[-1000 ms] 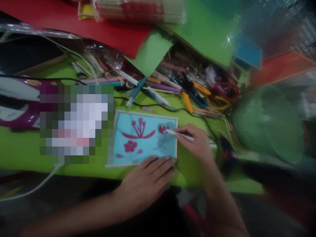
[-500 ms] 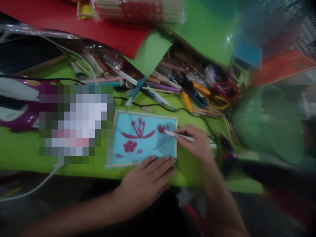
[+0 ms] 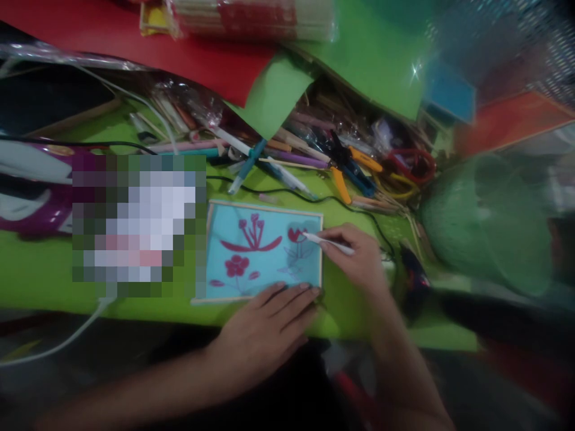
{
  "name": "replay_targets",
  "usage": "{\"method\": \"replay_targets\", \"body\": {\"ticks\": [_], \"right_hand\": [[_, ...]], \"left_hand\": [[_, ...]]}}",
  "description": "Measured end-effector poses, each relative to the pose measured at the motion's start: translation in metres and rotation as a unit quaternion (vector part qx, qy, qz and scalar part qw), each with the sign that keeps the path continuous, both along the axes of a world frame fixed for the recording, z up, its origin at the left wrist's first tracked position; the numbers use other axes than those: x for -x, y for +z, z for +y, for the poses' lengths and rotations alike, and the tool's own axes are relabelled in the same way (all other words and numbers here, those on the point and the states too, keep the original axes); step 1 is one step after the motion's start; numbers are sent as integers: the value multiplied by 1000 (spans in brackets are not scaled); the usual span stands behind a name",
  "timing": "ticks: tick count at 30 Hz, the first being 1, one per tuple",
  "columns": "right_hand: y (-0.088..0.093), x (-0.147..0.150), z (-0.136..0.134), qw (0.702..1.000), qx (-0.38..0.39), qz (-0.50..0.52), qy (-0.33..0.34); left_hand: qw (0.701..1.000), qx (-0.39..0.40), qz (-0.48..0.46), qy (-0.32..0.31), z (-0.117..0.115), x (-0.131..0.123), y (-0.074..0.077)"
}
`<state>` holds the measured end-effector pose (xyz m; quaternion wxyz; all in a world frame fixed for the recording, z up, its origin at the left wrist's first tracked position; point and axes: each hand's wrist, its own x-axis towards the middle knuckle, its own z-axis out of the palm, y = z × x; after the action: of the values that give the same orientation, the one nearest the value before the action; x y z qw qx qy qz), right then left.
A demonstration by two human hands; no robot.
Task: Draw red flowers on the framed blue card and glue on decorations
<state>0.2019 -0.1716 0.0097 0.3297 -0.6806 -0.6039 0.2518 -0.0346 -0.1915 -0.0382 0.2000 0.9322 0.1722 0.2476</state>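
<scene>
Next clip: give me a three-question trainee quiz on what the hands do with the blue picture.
1. True or false: the right hand holds scissors over the blue picture.
2. The white pen's tip is at: A) the left flower B) the small red shape near the right edge C) the green table.
3. Fill in: the ___ hand's fingertips rest on the picture's lower edge.
Key: 1 false; 2 B; 3 left hand.
</scene>
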Motion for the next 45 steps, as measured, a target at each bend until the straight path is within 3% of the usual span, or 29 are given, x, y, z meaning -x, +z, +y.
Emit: {"method": "replay_targets", "body": {"ticks": [19, 45], "right_hand": [[7, 0, 0, 998, 44, -6, 43], [2, 0, -1, 1000, 9, -9, -6]], "left_hand": [[1000, 2, 7, -1, 0, 0, 1], [1000, 1, 3, 2, 0, 1, 1]]}}
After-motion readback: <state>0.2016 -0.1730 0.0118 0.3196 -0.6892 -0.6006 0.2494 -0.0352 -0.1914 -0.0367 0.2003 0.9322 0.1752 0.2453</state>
